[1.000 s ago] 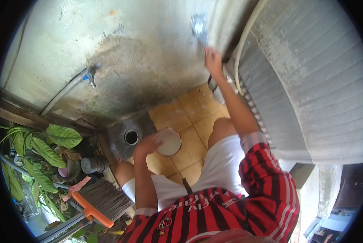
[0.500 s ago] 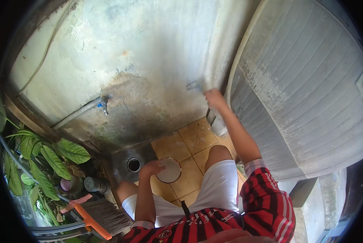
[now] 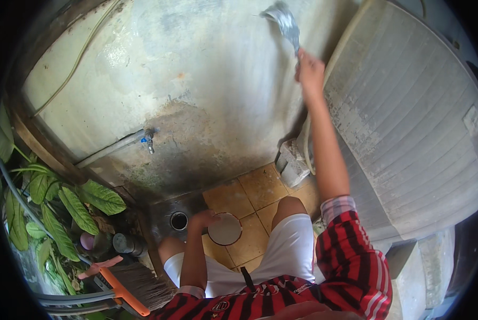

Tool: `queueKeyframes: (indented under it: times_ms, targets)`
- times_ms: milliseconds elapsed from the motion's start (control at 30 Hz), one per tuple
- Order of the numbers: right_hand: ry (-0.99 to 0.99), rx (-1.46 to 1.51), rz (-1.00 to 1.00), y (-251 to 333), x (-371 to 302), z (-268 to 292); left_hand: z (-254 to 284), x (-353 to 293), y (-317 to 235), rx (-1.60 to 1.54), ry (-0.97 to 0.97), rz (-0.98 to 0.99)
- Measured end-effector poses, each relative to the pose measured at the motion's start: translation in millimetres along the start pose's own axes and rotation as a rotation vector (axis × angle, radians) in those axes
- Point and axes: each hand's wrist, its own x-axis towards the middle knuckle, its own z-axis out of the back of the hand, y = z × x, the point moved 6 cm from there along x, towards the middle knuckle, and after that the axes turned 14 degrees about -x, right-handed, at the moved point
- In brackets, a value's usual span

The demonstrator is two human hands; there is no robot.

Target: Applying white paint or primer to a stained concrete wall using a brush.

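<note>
High on the wall, my right hand [image 3: 310, 72] is closed round the handle of a wide flat paintbrush [image 3: 286, 25]. The brush's pale, wet-looking bristles touch or nearly touch the weathered whitish wall [image 3: 217, 58]; the exact contact is blurred. Low between my knees, my left hand [image 3: 201, 218] grips the left rim of a round paint bucket [image 3: 225, 229] with a reddish edge and pale grey contents. Its fingertips are partly hard to make out. Damp grey streaks run down the wall below the brush.
A tap [image 3: 148, 141] on a pipe juts from the wall. Below it is a dark round drain hole [image 3: 178, 220]. Leafy plants [image 3: 78, 208] and an orange-handled tool [image 3: 122, 292] stand left. A large grey ribbed panel [image 3: 404, 122] leans at right, beside a concrete block [image 3: 292, 165].
My right hand and the paintbrush have swept upward along the wall, from low near the panel to high up. My left hand has stayed at the bucket. The view has shifted slightly.
</note>
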Motion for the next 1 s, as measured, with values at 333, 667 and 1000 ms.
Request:
queueKeyframes:
  times_ms: [333, 667, 1000]
  targets:
    - [0.2, -0.666, 0.169, -119, -145, -10, -22, 14, 36, -0.012, -0.014, 0.006]
    - [0.009, -0.825, 0.211, 35, -150, -69, -2, -11, 20, -0.004, -0.06, 0.008]
    - [0.394, -0.413, 0.557, 143, -238, -228, 9, -49, 6, -0.09, -0.229, -0.049]
